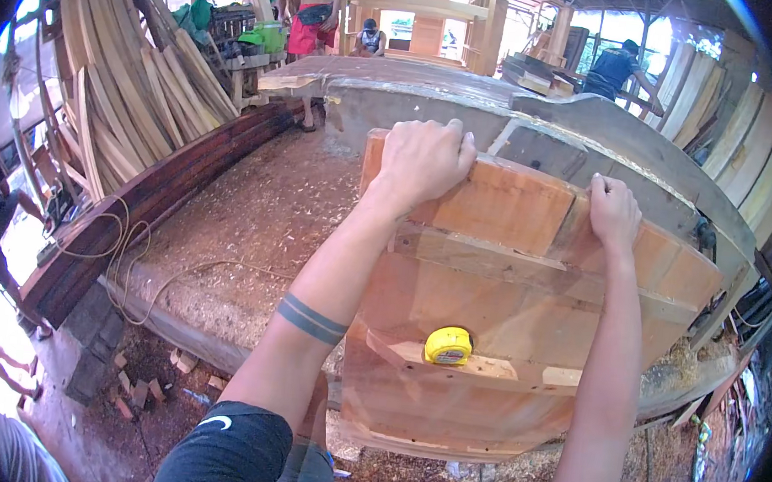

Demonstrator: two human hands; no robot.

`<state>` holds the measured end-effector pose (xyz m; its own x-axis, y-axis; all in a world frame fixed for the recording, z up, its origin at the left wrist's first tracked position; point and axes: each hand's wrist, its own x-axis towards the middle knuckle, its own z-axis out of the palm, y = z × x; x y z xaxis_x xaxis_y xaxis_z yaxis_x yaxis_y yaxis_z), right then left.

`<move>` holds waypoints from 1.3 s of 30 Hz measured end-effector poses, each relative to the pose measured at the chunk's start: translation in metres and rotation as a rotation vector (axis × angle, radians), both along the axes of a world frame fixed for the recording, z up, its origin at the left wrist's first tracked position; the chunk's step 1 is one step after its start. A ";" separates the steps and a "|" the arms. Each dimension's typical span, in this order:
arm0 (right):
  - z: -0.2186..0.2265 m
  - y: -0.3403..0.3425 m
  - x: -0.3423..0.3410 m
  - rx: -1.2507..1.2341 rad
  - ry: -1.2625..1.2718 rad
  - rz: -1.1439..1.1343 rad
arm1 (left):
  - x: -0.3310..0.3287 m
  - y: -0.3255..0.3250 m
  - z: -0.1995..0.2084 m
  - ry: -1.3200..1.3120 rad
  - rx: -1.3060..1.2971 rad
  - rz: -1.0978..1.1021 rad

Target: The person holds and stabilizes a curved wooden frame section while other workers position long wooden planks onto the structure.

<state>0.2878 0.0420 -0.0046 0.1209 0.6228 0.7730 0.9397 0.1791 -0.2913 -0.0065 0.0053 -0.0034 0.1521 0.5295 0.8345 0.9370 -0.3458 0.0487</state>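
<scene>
A broad reddish-brown wooden panel stands tilted in front of me, with pale cross battens fixed across its face. My left hand is closed over its top edge near the left corner. Farther right along that same edge, my right hand is curled over it, knuckles up. A yellow tape measure rests on the lower batten, between my forearms and touched by neither hand. The far side of the panel, where my fingertips may reach, is hidden.
Behind the panel lies a large grey-topped wooden structure. A dark red beam and thin cord lie left, near sawdust and wood offcuts. Planks lean at the back left. Several people are around, one in red shorts.
</scene>
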 end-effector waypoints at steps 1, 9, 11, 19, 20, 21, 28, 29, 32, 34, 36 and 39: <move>0.000 0.001 0.000 -0.001 -0.002 -0.019 | 0.000 0.000 0.000 0.002 -0.003 0.000; 0.000 0.001 0.001 -0.004 -0.007 0.000 | 0.001 -0.002 0.001 -0.012 -0.037 -0.001; -0.001 0.002 0.001 -0.008 -0.005 -0.001 | 0.000 -0.002 0.001 -0.009 -0.034 -0.004; -0.002 0.008 0.006 -0.051 -0.013 -0.016 | -0.001 0.001 -0.002 -0.029 0.010 -0.030; -0.002 0.009 0.007 -0.058 -0.010 -0.023 | -0.001 0.001 -0.002 -0.027 0.016 -0.031; -0.002 0.009 0.008 -0.067 -0.008 -0.031 | -0.001 0.001 -0.002 -0.027 0.022 -0.030; 0.000 0.012 0.009 -0.104 0.031 -0.051 | -0.002 0.002 -0.002 -0.027 0.002 -0.021; 0.000 0.013 0.009 -0.111 0.024 -0.049 | -0.002 0.003 -0.003 -0.031 0.001 -0.029; 0.000 0.014 0.011 -0.116 0.026 -0.039 | -0.002 0.004 -0.003 -0.031 0.005 -0.035; -0.001 0.015 0.013 -0.104 0.013 -0.034 | -0.002 0.004 -0.003 -0.030 -0.004 -0.024; -0.002 0.016 0.014 -0.084 -0.015 -0.035 | -0.002 0.004 -0.003 -0.028 -0.001 -0.019; -0.003 0.017 0.014 -0.087 -0.018 -0.039 | -0.002 0.004 -0.003 -0.027 0.008 -0.017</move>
<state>0.3015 0.0589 -0.0076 0.1335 0.6830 0.7181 0.9507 0.1165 -0.2875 -0.0082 0.0088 -0.0064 0.1381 0.5202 0.8428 0.9295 -0.3618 0.0710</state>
